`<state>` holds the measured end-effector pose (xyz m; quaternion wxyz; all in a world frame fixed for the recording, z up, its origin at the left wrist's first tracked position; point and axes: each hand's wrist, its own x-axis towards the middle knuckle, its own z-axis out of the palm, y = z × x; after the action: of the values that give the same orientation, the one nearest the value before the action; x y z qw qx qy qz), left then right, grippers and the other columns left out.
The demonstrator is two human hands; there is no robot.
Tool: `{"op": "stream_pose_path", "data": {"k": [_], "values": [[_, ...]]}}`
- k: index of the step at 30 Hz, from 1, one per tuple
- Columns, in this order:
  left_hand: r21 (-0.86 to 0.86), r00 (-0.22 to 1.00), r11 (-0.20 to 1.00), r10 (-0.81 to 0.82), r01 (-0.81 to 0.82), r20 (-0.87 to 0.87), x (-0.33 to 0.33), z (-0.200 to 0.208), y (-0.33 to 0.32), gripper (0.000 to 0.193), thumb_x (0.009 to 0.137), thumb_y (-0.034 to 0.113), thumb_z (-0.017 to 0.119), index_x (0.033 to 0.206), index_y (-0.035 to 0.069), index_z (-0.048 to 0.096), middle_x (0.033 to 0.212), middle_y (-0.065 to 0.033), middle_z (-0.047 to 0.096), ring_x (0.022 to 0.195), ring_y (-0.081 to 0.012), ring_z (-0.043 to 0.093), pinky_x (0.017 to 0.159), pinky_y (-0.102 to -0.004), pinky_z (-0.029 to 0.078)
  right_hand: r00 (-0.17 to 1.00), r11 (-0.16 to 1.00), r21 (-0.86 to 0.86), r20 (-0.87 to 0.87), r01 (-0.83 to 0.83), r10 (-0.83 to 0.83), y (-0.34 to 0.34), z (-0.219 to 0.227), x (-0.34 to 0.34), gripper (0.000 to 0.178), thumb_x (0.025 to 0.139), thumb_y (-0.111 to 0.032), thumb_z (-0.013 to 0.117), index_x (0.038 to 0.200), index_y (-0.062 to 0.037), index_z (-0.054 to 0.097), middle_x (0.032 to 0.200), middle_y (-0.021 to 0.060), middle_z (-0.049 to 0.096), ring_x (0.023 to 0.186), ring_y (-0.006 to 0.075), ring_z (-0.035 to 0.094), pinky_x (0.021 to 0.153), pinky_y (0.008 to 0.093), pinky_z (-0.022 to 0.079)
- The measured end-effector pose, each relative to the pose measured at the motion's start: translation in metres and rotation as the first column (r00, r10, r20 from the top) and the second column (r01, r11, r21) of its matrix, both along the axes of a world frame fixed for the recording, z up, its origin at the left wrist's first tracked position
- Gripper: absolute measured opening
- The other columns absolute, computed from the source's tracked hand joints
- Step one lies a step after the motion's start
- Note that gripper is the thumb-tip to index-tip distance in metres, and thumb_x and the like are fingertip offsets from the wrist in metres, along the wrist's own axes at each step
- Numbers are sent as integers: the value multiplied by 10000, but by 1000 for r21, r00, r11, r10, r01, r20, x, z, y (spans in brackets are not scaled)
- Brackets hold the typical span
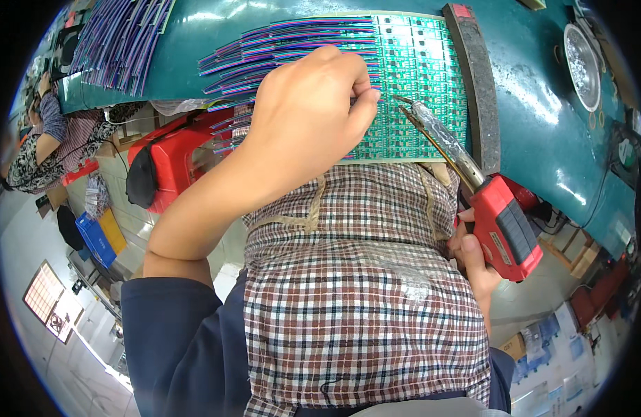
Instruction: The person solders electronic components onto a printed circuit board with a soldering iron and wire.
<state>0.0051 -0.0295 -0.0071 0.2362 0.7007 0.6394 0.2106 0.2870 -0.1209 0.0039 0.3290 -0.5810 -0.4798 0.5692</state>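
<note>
A green circuit board panel (421, 83) with rows of small components lies at the table's near edge. Bundles of thin coloured wires (285, 45) run leftward from its left part. Over those wires, my left hand (313, 104) is closed in a pinch, a small coloured wire end showing at the fingertips. My right hand (477, 260) grips a red and black soldering gun (504, 226) from below. The gun's tip and the thin feed tube beside it point at the board, just right of my left fingertips. My left palm and the inner fingers are hidden.
A dark grey bar (477, 90) lies along the panel's right side. Farther right is a round metal dish (581, 66). More wire bundles (122, 42) lie at the table's far left. A red stool (178, 163) stands below the edge, and a co-worker's arm (51, 118) shows at left.
</note>
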Motion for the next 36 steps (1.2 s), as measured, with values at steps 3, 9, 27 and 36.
{"op": "stream_pose_path", "data": {"k": [3, 9, 27, 36], "values": [[0, 1000, 1000, -6, 6, -28, -2, 0, 1, 188, 887, 152, 737, 813, 15, 632, 774, -68, 612, 637, -189, 645, 604, -302, 530, 1000, 998, -62, -8, -29, 28, 2, 0, 1, 296, 942, -184, 668, 1127, 25, 568, 759, 40, 544, 603, 102, 458, 581, 276, 383], [69, 1000, 998, -10, 11, -7, -1, -4, 5, 140, 793, 128, 699, 712, 39, 626, 718, -129, 630, 670, -320, 651, 617, -435, 540, 997, 999, -26, 61, -47, 48, -1, -12, 4, 208, 934, -154, 657, 1006, 28, 588, 737, 50, 547, 602, 119, 477, 572, 277, 396], [65, 996, 997, -33, 38, -84, 0, -4, 6, 189, 845, 126, 748, 769, 10, 620, 753, -93, 624, 667, -232, 675, 589, -337, 549, 999, 999, 45, 31, -7, 5, -20, -29, 11, 218, 932, -116, 637, 1074, 32, 563, 782, 77, 553, 690, 152, 514, 636, 305, 430], [49, 997, 998, -42, 45, -70, 0, -4, 7, 175, 845, 112, 740, 774, 6, 619, 763, -98, 629, 677, -237, 680, 602, -333, 559, 993, 993, 32, -2, -115, 115, 0, -15, 5, 165, 929, -123, 641, 984, 11, 562, 794, 79, 543, 681, 151, 511, 626, 295, 425]]}}
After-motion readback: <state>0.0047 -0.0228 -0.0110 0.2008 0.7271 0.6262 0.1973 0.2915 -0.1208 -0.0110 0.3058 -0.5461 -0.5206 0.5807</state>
